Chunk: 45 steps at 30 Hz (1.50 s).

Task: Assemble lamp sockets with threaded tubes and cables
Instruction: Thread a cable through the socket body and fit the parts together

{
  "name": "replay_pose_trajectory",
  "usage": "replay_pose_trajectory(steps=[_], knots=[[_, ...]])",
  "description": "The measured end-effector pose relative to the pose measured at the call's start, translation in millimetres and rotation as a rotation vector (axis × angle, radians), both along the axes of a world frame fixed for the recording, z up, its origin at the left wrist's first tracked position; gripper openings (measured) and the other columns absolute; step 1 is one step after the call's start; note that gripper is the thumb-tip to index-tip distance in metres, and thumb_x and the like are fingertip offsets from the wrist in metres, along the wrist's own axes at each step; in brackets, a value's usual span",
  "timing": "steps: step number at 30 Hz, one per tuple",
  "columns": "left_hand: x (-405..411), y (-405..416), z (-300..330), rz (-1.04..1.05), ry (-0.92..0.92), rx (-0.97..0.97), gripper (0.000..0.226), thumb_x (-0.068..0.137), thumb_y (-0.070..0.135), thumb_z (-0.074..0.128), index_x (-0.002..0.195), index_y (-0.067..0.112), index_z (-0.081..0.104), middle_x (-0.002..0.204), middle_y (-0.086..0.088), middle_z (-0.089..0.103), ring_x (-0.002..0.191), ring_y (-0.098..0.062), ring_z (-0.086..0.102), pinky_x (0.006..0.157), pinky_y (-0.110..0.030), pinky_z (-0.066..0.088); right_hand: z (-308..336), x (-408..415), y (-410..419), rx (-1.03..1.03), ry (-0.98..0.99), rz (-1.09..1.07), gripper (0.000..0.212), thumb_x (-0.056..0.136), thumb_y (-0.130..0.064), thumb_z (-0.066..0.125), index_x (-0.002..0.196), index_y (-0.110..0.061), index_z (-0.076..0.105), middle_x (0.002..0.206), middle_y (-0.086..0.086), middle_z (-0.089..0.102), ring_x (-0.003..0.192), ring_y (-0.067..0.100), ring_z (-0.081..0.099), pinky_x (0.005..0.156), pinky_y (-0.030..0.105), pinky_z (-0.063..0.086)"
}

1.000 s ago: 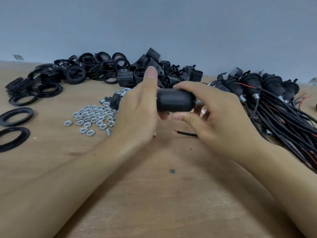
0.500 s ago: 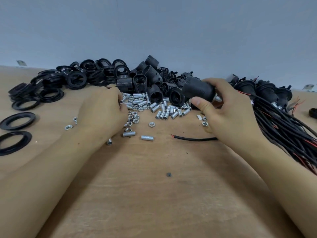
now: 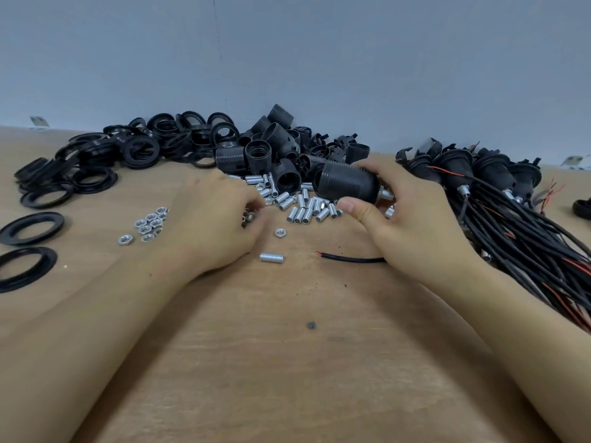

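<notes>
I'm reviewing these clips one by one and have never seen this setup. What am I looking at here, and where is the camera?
There is no machine: a person works with bare hands, filmed by a camera worn on the head, looking forward and down. The right hand holds a black lamp socket in its grip; a cable runs out from under that hand. The left hand reaches into small metal parts. On the wooden table lie hex nuts, threaded tubes, black rings, loose sockets and finished sockets with cables.
</notes>
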State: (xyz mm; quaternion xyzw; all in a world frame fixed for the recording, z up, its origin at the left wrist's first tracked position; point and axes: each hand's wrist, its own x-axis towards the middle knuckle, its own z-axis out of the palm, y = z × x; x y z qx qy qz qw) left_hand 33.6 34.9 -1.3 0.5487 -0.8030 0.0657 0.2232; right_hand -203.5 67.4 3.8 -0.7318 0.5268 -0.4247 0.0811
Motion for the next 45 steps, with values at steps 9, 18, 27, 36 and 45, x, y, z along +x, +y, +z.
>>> replay_pose_trajectory(steps=[9,18,27,36,45], knots=[[3,-1,4,-0.02,-0.009,0.079,0.017,0.084,0.029,0.062,0.094,0.03,0.076,0.097,0.011,0.067,0.104,-0.019,0.055,0.09,-0.044,0.048,0,4,3,0.036,0.054,-0.003,0.038,0.087,-0.038,0.069,0.122,-0.029,0.059,0.097,-0.014,0.066,0.085,0.007,0.057,0.08,0.031,0.047],[4,-4,4,-0.028,-0.019,0.074,0.014,0.086,0.027,0.064,0.092,0.028,0.077,0.097,0.009,0.068,0.102,-0.02,0.056,0.087,-0.043,0.048,1,6,5,0.084,0.075,0.076,0.036,0.093,-0.041,0.059,0.125,-0.027,0.054,0.093,-0.006,0.067,0.082,0.01,0.058,0.079,0.032,0.046],[12,-8,4,0.104,0.141,0.021,0.037,0.084,0.015,0.064,0.12,0.016,0.069,0.126,-0.005,0.059,0.117,-0.028,0.048,0.096,-0.033,0.037,0,-2,-2,-0.017,-0.068,-0.085,0.028,0.095,-0.041,0.056,0.122,-0.033,0.053,0.084,-0.016,0.062,0.07,0.003,0.057,0.064,0.026,0.044],[8,-13,-3,0.024,0.223,-0.024,0.038,0.087,0.012,0.071,0.124,0.014,0.065,0.123,-0.007,0.06,0.113,-0.024,0.056,0.093,-0.028,0.037,1,-6,-6,0.048,-0.195,-0.206,0.032,0.095,-0.041,0.058,0.124,-0.027,0.053,0.077,-0.014,0.06,0.075,0.023,0.066,0.071,0.05,0.057],[16,-21,-5,0.431,0.065,0.004,0.064,0.092,0.065,0.045,0.13,0.015,0.058,0.136,-0.014,0.054,0.128,-0.038,0.042,0.101,-0.051,0.037,0,-14,-11,0.087,-0.214,-0.297,0.033,0.096,-0.043,0.055,0.124,-0.026,0.052,0.082,-0.014,0.059,0.083,0.02,0.067,0.083,0.046,0.053]])
